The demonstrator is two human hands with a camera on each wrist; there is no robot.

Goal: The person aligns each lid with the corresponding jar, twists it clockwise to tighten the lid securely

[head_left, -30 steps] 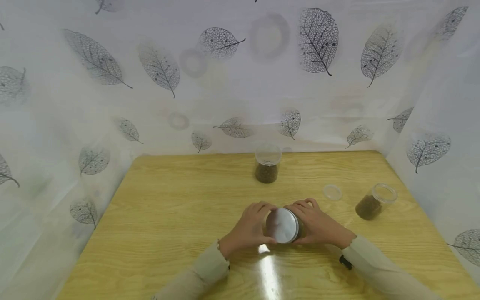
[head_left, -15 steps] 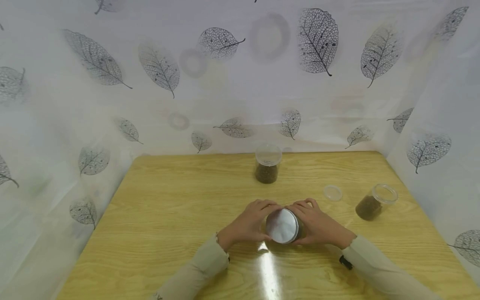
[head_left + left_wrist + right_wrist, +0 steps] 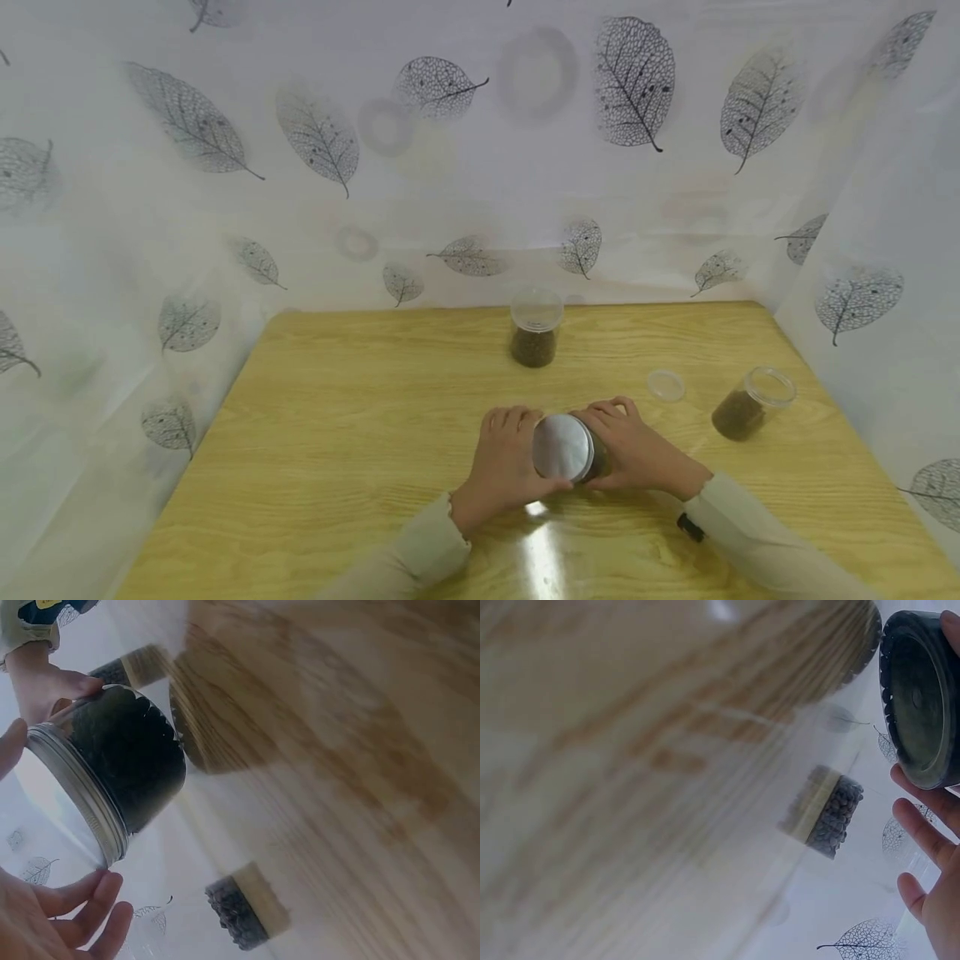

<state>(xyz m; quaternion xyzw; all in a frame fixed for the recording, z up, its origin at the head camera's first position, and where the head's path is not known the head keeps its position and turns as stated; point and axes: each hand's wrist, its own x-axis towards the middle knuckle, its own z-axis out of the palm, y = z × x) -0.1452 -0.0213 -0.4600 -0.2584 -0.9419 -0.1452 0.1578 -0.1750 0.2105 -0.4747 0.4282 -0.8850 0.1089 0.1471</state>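
A clear jar (image 3: 127,754) of dark contents, with a silver metal lid (image 3: 561,448), is tilted in both hands above the front part of the table; its lid faces left in the head view. My right hand (image 3: 637,450) grips the jar's body from the right. The left hand (image 3: 506,467) spans the lid, thumb at its near edge and fingers at its far edge. In the left wrist view, fingertips (image 3: 109,881) press on the lid's ribbed rim. The right wrist view shows the jar's round base, with right fingers (image 3: 922,829) spread beside it.
A clear jar (image 3: 534,346) partly filled with dark beans stands at the wood-grain table's (image 3: 360,400) back edge. Another part-filled jar (image 3: 738,415) stands at right, near a clear round disc (image 3: 665,385). A leaf-patterned sheet (image 3: 465,183) hangs behind the table.
My left hand has shifted round the lid: its thumb has come forward along the near edge and its fingers have drawn back to the left. The right hand stays put on the jar.
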